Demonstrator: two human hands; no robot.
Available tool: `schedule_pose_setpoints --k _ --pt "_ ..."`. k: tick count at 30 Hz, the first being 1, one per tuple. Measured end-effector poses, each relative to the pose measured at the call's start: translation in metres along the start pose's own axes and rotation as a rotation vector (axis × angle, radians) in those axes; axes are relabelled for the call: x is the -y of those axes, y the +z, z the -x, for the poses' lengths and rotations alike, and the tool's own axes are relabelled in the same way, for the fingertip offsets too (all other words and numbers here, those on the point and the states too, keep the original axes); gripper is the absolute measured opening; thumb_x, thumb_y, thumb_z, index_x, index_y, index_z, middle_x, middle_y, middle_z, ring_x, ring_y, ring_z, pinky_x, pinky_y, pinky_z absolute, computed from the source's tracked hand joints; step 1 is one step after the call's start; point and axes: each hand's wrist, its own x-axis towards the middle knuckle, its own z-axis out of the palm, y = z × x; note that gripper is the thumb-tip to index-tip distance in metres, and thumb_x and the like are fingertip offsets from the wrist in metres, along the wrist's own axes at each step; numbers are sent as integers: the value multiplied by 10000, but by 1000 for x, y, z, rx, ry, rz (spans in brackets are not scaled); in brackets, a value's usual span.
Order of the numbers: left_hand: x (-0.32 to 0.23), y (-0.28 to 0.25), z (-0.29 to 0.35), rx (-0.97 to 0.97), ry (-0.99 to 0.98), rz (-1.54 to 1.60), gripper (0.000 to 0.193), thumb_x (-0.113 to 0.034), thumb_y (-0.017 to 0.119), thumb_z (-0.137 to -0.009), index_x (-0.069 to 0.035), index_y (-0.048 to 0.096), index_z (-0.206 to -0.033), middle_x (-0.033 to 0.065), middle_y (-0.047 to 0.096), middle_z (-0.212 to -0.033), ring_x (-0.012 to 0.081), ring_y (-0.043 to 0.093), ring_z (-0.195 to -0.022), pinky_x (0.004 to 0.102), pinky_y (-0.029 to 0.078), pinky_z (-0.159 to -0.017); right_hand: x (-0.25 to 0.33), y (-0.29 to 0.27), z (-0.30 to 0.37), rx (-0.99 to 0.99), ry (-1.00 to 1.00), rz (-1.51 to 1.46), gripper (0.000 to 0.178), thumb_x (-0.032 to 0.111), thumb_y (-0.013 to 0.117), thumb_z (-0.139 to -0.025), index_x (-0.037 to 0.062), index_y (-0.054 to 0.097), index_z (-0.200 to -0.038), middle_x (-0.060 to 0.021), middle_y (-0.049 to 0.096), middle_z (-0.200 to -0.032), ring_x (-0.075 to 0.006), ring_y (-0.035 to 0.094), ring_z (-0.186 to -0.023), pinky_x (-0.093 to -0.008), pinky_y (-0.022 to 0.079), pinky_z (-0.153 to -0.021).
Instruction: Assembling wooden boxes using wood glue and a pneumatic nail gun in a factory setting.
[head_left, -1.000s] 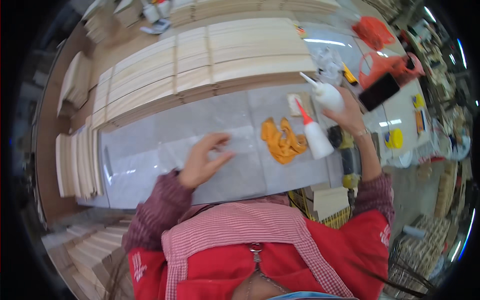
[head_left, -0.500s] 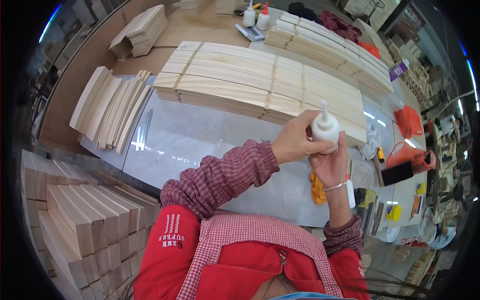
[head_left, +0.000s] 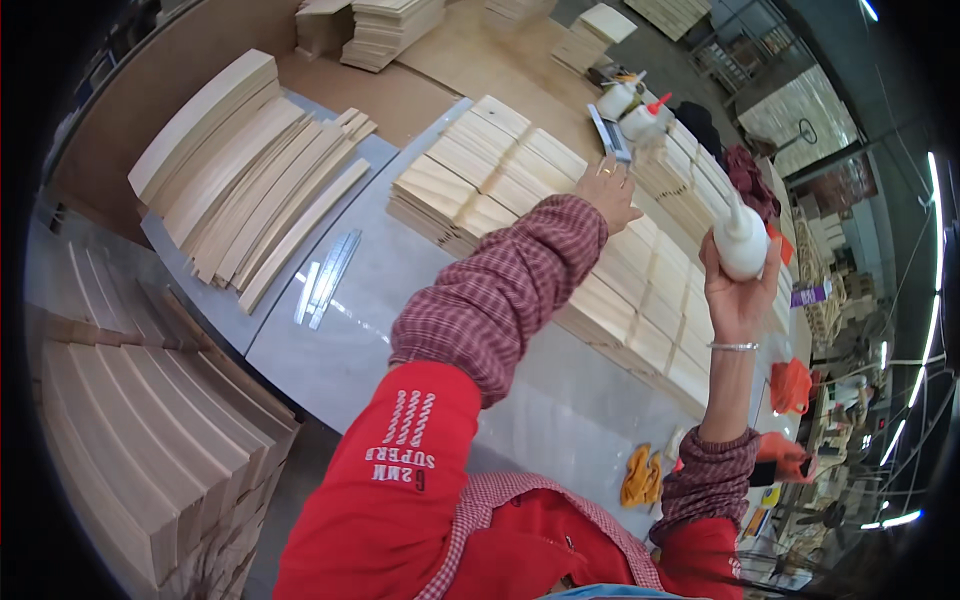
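Note:
In my raised right hand (head_left: 737, 308) is a white squeeze bottle (head_left: 742, 250), held upright with its nozzle at the top. Its fingers wrap round the lower part of the bottle. My left hand (head_left: 606, 196) reaches forward over the long stack of pale wooden boards (head_left: 540, 168), its fingers apart and nothing in them. I cannot tell whether it touches the boards. Beyond its fingertips lie a small grey device (head_left: 608, 135), a white bottle (head_left: 615, 100) and a red-capped white bottle (head_left: 640, 122).
Loose wooden strips (head_left: 270, 190) lie at the table's left, near thin shiny strips (head_left: 328, 285). Thick wooden pieces (head_left: 150, 430) are stacked at the lower left. A second board stack (head_left: 668, 165) sits farther back. A yellow-orange cloth item (head_left: 640, 478) lies near the front edge.
My left hand has let go of the bottle and moved out over the board stack. The right hand now holds the bottle alone, farther right. The whole view has turned and shifted.

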Motion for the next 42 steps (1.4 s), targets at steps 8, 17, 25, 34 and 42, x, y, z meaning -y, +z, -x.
schedule_pose_setpoints --k 8,17,25,34,42 --pt "35 18 -5 77 -79 -24 587 -496 388 -917 -45 488 -1279 142 491 -1331 306 422 -1229 528 150 -1053 -90 111 -98 6 -2 434 591 252 678 -814 -56 406 -1239 -242 484 -1205 -383 534 -1076 -522 498 -888" --pt "27 49 -29 106 -148 97 594 -492 448 -878 -47 533 -1263 132 530 -1303 296 400 -1265 545 83 -1084 -190 155 -150 235 163 884 578 239 709 -774 -60 453 -1198 -231 534 -1101 -344 589 -973 -431 564 -771" --pt "16 51 -25 -150 -185 286 277 -211 422 -928 -57 606 -1065 120 589 -1185 207 551 -1048 339 388 -923 -221 156 -159 388 233 1076 525 268 735 -746 -97 566 -1082 -223 619 -964 -298 649 -825 -378 584 -655" --pt "15 61 -39 -91 -229 174 550 -359 439 -901 -110 393 -1389 78 420 -1419 261 297 -1348 592 27 -1084 -238 163 -158 417 282 1156 497 273 735 -744 -72 591 -1070 -207 627 -949 -296 648 -816 -370 584 -646" --pt "19 59 -37 -127 -223 247 492 -294 393 -925 -103 412 -1378 89 436 -1404 274 324 -1331 602 38 -1078 -241 165 -160 447 271 1196 493 269 736 -741 -73 592 -1066 -204 629 -936 -300 648 -813 -362 580 -655"
